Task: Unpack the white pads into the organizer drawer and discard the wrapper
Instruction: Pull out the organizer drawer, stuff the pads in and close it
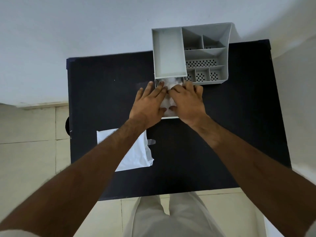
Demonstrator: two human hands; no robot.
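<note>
A grey organizer (206,53) stands at the far side of the black table (102,100), its low drawer (170,117) pulled out toward me. White pads (168,105) lie inside the drawer, mostly hidden under my hands. My left hand (149,103) and my right hand (187,101) rest flat on the pads, fingers spread and fingertips meeting over the middle of the drawer. The empty white wrapper (135,154) lies crumpled on the table near the left front, partly under my left forearm.
The organizer has a large open tray (169,53) on top and several perforated compartments (201,63) to the right. The table's edges drop to a tiled floor (34,151) on the left and front. A pale wall sits behind.
</note>
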